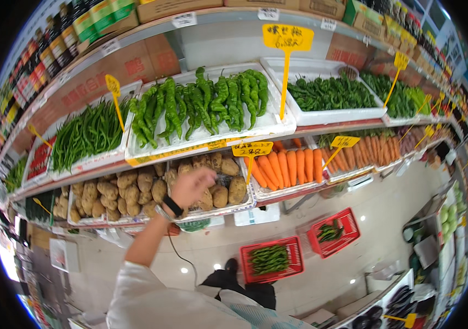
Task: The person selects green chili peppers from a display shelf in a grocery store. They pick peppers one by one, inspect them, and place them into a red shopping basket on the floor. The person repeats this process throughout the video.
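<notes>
My left hand [194, 186], with a black wristband and a bracelet, is over the potatoes [237, 190] on the lower shelf. It is blurred, with its fingers towards the right, and what lies under its palm is hidden. Whether it touches or holds a potato I cannot tell. Right of the potatoes lie orange carrots [291, 166] in a white tray. Above, long green peppers [201, 98] are spread in a white foam tray [275, 119], with green beans [90, 133] to their left. My right hand is out of view.
Two red plastic baskets [272, 279] [339, 251] holding green peppers stand on the tiled floor near my feet. A dark cable [182, 257] runs across the floor. Yellow price signs [287, 38] stick up from the trays. Eggplants [398, 302] lie in a display at the lower right.
</notes>
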`<state>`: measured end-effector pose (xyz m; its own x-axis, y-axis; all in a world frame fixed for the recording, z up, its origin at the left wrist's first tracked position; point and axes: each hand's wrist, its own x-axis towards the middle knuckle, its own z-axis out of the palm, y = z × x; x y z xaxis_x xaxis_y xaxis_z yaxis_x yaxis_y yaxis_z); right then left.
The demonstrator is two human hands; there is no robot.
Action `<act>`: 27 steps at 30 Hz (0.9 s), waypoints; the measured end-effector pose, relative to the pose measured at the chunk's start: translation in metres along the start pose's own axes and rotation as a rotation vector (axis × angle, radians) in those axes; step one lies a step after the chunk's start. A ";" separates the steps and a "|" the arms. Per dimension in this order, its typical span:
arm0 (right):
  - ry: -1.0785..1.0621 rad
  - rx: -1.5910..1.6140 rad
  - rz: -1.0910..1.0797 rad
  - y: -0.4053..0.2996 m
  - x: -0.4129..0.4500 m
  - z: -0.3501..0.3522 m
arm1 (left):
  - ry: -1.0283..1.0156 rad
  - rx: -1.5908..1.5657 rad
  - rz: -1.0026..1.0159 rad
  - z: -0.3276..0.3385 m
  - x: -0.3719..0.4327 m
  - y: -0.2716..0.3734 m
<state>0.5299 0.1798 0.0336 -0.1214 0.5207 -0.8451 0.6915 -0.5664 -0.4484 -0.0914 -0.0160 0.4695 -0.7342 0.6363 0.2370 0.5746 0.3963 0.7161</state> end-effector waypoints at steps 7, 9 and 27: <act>-0.084 0.143 -0.007 -0.035 0.008 0.008 | 0.450 0.613 -0.363 -0.115 0.132 -0.036; -0.093 0.182 -0.018 -0.033 0.014 0.010 | 0.186 0.576 -0.534 -0.129 0.157 -0.047; -0.031 0.300 0.089 -0.017 -0.011 0.051 | -0.611 0.848 -0.424 -0.100 0.240 -0.172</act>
<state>0.4836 0.1512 0.0359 -0.0947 0.4439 -0.8911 0.4596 -0.7745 -0.4347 -0.4021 0.0024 0.4689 -0.7620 0.4688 -0.4468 0.5521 0.8309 -0.0696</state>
